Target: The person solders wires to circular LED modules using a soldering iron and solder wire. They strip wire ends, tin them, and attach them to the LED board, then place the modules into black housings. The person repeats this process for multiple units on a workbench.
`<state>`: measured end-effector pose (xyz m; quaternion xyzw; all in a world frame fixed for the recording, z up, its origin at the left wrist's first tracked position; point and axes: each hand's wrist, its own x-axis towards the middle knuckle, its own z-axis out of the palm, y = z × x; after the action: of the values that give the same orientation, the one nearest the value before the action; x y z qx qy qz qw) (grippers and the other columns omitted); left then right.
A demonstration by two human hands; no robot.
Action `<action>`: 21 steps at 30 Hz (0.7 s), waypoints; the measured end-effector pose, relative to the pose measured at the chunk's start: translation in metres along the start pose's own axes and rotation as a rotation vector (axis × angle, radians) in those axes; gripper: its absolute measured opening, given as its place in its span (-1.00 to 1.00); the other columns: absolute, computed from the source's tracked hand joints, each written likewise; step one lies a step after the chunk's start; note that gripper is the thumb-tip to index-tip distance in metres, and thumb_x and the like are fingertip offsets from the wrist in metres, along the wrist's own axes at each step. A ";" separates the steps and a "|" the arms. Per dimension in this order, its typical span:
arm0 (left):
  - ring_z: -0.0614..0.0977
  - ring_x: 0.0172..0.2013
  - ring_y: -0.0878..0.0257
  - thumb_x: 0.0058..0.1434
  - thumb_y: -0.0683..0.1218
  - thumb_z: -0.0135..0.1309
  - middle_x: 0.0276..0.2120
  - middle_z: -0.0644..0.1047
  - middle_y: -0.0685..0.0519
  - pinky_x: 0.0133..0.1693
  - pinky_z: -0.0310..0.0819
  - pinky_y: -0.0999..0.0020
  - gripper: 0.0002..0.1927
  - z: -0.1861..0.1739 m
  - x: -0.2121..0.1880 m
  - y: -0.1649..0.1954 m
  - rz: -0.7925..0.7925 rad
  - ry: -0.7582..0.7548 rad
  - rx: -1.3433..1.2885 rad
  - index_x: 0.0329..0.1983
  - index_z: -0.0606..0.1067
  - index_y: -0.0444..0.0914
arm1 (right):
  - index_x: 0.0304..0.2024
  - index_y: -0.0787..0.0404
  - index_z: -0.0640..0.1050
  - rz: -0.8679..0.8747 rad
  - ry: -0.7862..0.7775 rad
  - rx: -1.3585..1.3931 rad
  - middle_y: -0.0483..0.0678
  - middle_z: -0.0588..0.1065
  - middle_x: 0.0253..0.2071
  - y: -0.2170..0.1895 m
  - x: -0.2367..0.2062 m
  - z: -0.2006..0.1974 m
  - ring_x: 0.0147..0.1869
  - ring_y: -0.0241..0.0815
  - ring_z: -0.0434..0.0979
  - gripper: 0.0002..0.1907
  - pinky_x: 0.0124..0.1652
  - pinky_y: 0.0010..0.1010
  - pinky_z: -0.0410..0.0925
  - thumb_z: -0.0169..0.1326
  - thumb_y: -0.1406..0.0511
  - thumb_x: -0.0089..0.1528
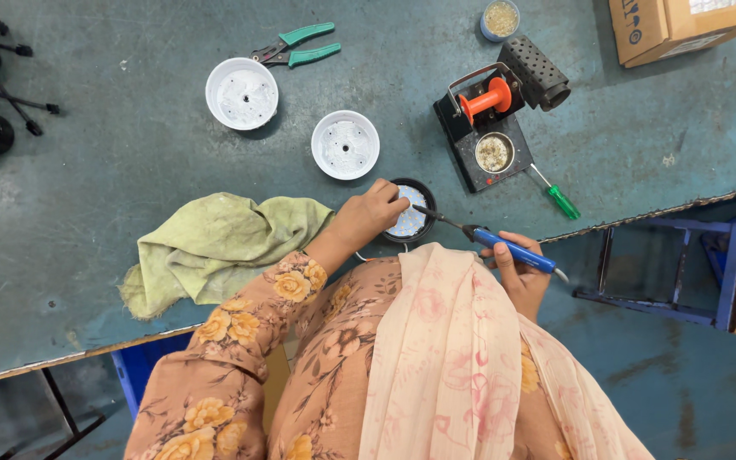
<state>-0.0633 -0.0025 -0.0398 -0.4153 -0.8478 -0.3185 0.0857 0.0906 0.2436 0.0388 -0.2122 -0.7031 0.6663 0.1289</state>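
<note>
At near edge of blue-green worktable point(87, 255): round black lamp base with LED disc point(409, 213) flat on table, partly under left hand point(368, 213). Left fingers curled over its left rim, gripping it. Right hand point(521, 273) closed around blue-handled soldering iron point(504, 245); tip angled toward disc's right edge, contact unclear. Green cloth point(215, 247) just left of left wrist. Two white round housings point(345, 145) farther back, well apart from hands. Soldering stand with orange spool point(491, 128) to right.
</note>
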 end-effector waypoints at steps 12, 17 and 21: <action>0.54 -0.16 0.16 0.07 -0.17 0.18 -0.32 0.42 0.08 -0.50 0.51 0.28 -0.84 0.001 -0.003 -0.001 0.037 0.000 0.006 -0.29 0.47 -0.14 | 0.03 0.31 0.52 0.023 -0.024 -0.037 0.05 0.61 -0.24 -0.012 -0.009 0.010 -0.22 -0.33 0.58 -0.74 -0.23 -0.56 0.41 0.21 0.34 0.33; 0.54 -0.15 0.18 0.09 -0.17 0.18 -0.30 0.42 0.09 -0.47 0.53 0.29 -0.86 0.000 -0.005 -0.001 0.041 0.016 -0.007 -0.32 0.45 -0.16 | 0.04 0.29 0.52 0.043 -0.047 -0.007 0.04 0.61 -0.24 -0.015 -0.010 0.013 -0.21 -0.34 0.58 -0.73 -0.22 -0.57 0.41 0.21 0.34 0.32; 0.55 -0.14 0.19 0.11 -0.17 0.18 -0.29 0.41 0.09 -0.47 0.54 0.29 -0.87 -0.003 -0.005 -0.001 0.030 0.022 -0.021 -0.32 0.45 -0.17 | 0.04 0.30 0.52 0.011 -0.058 -0.037 0.03 0.61 -0.23 -0.013 -0.008 0.014 -0.19 -0.33 0.60 -0.73 -0.19 -0.55 0.45 0.22 0.33 0.32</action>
<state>-0.0608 -0.0075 -0.0401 -0.4254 -0.8370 -0.3307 0.0954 0.0898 0.2274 0.0519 -0.1990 -0.7175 0.6599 0.1011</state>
